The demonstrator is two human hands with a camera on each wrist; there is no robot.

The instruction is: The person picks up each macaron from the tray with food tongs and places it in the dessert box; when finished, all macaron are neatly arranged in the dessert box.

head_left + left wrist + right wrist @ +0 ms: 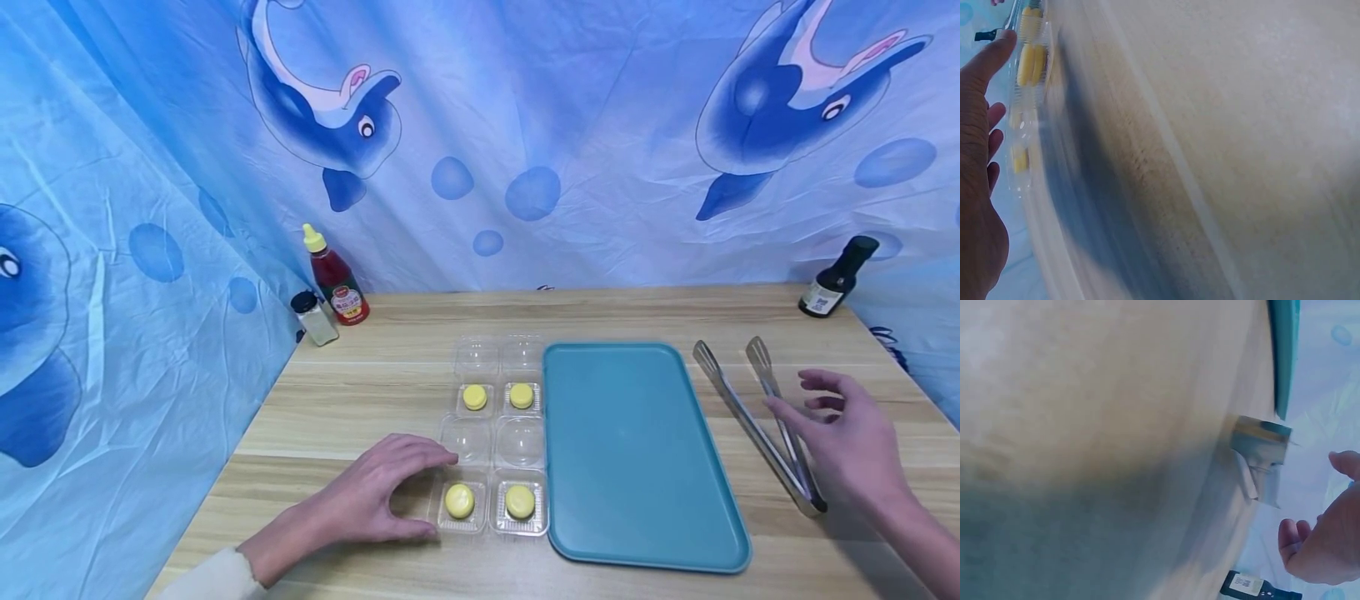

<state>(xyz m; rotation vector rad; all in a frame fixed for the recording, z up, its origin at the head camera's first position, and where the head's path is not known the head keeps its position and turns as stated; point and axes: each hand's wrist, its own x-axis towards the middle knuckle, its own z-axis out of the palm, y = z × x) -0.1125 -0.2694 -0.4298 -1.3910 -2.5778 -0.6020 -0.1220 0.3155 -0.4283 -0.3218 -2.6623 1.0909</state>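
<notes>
My left hand [378, 492] is beside the nearest left clear plastic box [462, 527], thumb and fingers spread apart with nothing between them. A yellow macaron [460, 501] lies in that box, its lid folded back behind it. Several such boxes stand in two columns, each with a yellow macaron; one macaron [1032, 64] shows its two halves in the left wrist view. My right hand [855, 437] hovers near the metal tongs [765, 437], fingers loosely bent and holding nothing. The tongs lie spread on the table, their hinge end [1261, 440] towards me.
A blue tray [626, 450] lies between the boxes and the tongs. At the back left stand a red sauce bottle [339, 283] and a small shaker [315, 318]. A dark bottle [836, 279] stands at the back right. Dolphin-printed curtains [600, 233] border the wooden table [337, 417].
</notes>
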